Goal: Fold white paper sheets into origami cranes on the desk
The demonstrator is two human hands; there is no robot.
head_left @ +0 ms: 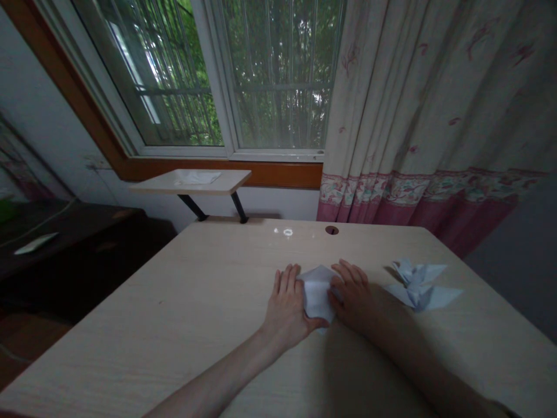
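Observation:
A folded white paper (316,293) lies on the light wooden desk (195,302), a little right of centre. My left hand (286,305) lies flat on the desk against the paper's left edge, fingers stretched out. My right hand (354,293) rests on the paper's right edge, fingers laid over it and pressing it down. Both forearms reach in from the bottom of the view.
Two folded paper cranes (420,285) sit on the desk to the right of my hands. A cable hole (331,230) is near the desk's far edge. A small raised shelf (194,181) stands under the window, a curtain (435,116) hangs right, a dark cabinet (65,249) stands left.

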